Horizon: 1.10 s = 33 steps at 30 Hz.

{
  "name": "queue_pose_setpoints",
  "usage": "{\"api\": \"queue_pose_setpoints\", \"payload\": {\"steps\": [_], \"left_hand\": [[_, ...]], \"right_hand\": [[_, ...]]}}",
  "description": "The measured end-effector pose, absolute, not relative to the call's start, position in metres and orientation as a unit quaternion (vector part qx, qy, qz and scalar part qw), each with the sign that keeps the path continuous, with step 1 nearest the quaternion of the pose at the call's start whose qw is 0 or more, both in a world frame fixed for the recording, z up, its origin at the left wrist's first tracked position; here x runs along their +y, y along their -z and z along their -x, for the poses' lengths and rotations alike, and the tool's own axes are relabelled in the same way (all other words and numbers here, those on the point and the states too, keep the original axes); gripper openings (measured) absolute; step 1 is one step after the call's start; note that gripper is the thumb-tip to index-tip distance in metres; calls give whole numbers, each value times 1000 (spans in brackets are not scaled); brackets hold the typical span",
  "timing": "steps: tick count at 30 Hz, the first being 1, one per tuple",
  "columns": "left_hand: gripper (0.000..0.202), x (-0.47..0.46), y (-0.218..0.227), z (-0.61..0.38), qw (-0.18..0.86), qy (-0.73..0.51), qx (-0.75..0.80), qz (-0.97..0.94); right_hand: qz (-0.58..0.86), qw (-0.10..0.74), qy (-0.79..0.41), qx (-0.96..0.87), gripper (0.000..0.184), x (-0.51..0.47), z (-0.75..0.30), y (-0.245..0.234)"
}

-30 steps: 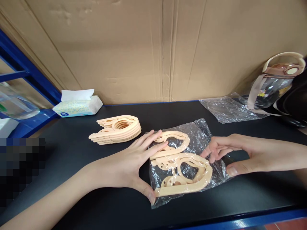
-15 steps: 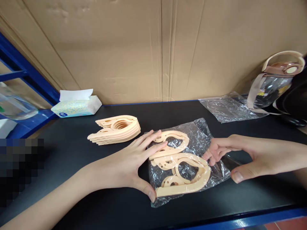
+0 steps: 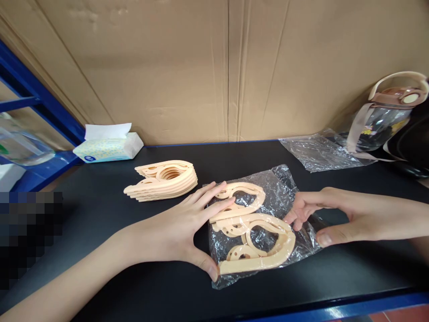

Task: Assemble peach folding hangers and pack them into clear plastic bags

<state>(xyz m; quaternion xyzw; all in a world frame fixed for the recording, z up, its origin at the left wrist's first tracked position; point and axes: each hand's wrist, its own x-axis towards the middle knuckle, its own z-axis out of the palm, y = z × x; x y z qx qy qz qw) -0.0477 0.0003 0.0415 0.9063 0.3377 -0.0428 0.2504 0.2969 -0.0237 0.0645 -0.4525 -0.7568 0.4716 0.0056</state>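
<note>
A clear plastic bag lies flat on the black table. Inside it are beige folded hangers, arranged in two groups one above the other. My left hand rests open on the bag's left side, its fingers spread over the upper hangers and the thumb at the lower left corner. At the bag's right side is my right hand, thumb apart from the bent fingers. Its fingertips touch the plastic near the hangers' rounded end, and the thumb is by the bag's right edge. Behind my left hand sits a stack of similar beige hangers.
A tissue pack stands at the back left, beside a blue metal frame. Another clear plastic bag lies at the back right, near a water bottle with a strap. Cardboard forms the back wall.
My right thumb has moved slightly left and up, closer to the bag's edge. My left hand, the bag and the hangers keep their places; the view has shifted a little.
</note>
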Motion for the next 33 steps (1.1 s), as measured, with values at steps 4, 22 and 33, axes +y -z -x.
{"api": "queue_pose_setpoints", "payload": {"steps": [4, 22, 33], "left_hand": [[110, 0, -42, 48, 248, 48, 337, -907], [113, -1, -44, 45, 248, 59, 358, -898], [112, -1, -44, 46, 253, 57, 360, -896]], "right_hand": [[434, 2, -469, -769, 35, -23, -295, -66], [448, 6, -434, -782, 37, -25, -295, -65], [442, -6, -446, -778, 33, -26, -296, -64]]}}
